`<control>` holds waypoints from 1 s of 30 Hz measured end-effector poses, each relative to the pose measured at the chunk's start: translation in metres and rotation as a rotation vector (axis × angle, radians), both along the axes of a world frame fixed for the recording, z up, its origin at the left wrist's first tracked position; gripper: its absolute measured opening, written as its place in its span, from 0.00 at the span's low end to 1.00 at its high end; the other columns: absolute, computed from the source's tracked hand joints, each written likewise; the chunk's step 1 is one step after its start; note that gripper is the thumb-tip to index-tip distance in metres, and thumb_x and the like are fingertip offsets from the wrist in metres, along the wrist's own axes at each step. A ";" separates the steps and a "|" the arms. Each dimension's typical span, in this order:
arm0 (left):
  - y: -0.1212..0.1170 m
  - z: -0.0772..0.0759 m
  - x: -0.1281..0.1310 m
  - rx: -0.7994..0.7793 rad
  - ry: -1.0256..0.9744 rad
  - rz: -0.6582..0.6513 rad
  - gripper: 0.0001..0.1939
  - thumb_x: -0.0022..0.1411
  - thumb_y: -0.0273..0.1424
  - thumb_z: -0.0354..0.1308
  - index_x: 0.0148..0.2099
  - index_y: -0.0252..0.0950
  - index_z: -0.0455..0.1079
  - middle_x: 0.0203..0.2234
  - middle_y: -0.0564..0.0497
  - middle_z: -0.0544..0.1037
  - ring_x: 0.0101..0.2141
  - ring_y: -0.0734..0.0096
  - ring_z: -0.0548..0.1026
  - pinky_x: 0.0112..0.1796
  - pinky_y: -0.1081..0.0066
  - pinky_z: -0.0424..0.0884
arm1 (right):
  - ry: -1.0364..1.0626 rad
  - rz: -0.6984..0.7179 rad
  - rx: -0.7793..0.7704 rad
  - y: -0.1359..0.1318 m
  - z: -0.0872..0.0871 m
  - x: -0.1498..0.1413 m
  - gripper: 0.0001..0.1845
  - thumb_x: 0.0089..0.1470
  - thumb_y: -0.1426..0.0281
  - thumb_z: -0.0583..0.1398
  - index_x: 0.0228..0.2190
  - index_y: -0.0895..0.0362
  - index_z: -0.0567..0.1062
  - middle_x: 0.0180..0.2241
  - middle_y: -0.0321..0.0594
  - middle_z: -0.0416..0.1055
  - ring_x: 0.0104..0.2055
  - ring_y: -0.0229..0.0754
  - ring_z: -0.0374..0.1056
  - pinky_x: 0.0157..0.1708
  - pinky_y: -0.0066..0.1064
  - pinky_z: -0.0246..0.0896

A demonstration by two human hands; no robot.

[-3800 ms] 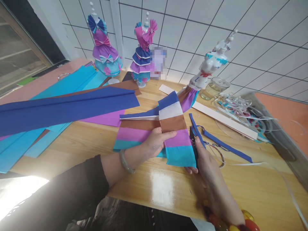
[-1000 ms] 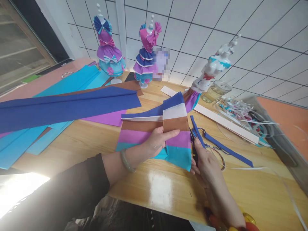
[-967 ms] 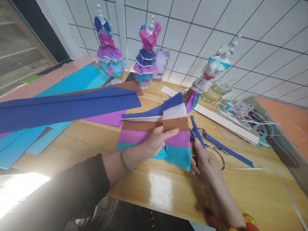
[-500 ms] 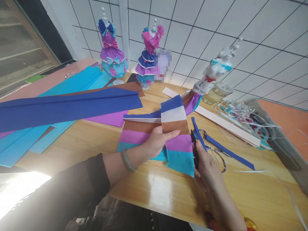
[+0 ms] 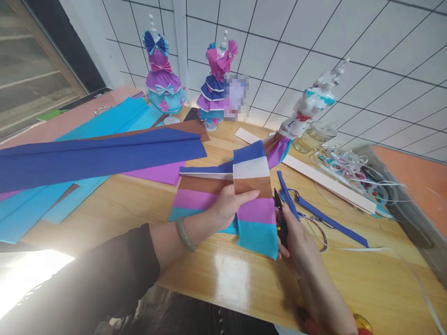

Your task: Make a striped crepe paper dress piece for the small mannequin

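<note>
My left hand [image 5: 228, 204] grips a striped strip of crepe paper [image 5: 254, 209], banded blue, white, brown, purple and turquoise, its thumb lying across the brown band. More of the same striped paper [image 5: 195, 197] spreads to the left, under and behind this hand. In my right hand [image 5: 296, 237] are black scissors [image 5: 282, 218], wrapped in the fingers, with their tip pointing up along the right edge of the strip. The right fingertips show just behind the paper's lower right edge. Narrow blue trimmings [image 5: 335, 223] lie on the table to the right.
Long blue crepe sheets [image 5: 104, 156] and turquoise ones [image 5: 45, 200] cover the left side. Two dressed mini mannequins [image 5: 164, 79] [image 5: 214, 88] stand at the wall. A bare white mannequin [image 5: 309, 104] leans near a clear cup [image 5: 314, 137], pale cardboard strips [image 5: 328, 181] and tangled scraps [image 5: 352, 167].
The right edge of the strip has shifted slightly left, and the scissors have come slightly left and down with my right hand. My left hand keeps its hold, nearly still.
</note>
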State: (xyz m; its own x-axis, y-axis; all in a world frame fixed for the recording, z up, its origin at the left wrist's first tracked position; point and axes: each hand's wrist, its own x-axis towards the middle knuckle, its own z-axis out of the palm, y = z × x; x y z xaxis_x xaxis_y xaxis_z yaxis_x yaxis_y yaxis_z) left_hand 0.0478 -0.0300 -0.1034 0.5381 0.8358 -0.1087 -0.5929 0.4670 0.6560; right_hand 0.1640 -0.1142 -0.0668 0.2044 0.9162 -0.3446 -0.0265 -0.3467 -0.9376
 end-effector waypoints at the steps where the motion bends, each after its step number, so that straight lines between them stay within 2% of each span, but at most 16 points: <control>1: 0.000 0.000 0.000 -0.003 0.013 0.011 0.20 0.47 0.30 0.67 0.44 0.33 0.73 0.43 0.44 0.77 0.46 0.58 0.73 0.50 0.58 0.63 | 0.058 0.020 -0.031 -0.002 -0.001 -0.001 0.31 0.52 0.45 0.49 0.12 0.54 0.63 0.05 0.29 0.52 0.08 0.31 0.48 0.10 0.25 0.49; 5: 0.001 0.001 0.001 -0.027 0.028 0.055 0.19 0.45 0.30 0.68 0.42 0.32 0.74 0.41 0.44 0.78 0.46 0.57 0.73 0.51 0.59 0.63 | 0.193 0.033 -0.115 -0.004 -0.003 -0.003 0.33 0.54 0.45 0.48 0.11 0.56 0.62 0.05 0.30 0.52 0.08 0.29 0.48 0.11 0.22 0.48; 13: -0.004 0.004 0.001 -0.069 -0.019 0.021 0.19 0.45 0.29 0.68 0.42 0.33 0.74 0.39 0.45 0.79 0.44 0.58 0.74 0.50 0.59 0.64 | 0.051 -0.030 -0.062 0.001 0.003 -0.006 0.29 0.50 0.44 0.51 0.14 0.54 0.65 0.05 0.29 0.52 0.08 0.32 0.48 0.09 0.25 0.46; 19: -0.003 0.003 0.001 -0.089 0.004 0.044 0.18 0.45 0.30 0.68 0.41 0.34 0.74 0.40 0.45 0.79 0.45 0.58 0.74 0.49 0.59 0.64 | 0.088 -0.039 -0.069 0.001 0.001 -0.007 0.29 0.49 0.43 0.51 0.16 0.55 0.66 0.05 0.28 0.52 0.08 0.31 0.47 0.09 0.24 0.46; 30: -0.003 0.002 0.000 -0.054 0.015 0.043 0.17 0.46 0.30 0.67 0.41 0.35 0.75 0.39 0.47 0.79 0.43 0.61 0.75 0.49 0.61 0.63 | 0.022 -0.084 -0.025 0.004 0.001 -0.006 0.28 0.49 0.43 0.53 0.16 0.54 0.64 0.06 0.28 0.54 0.08 0.30 0.46 0.08 0.24 0.44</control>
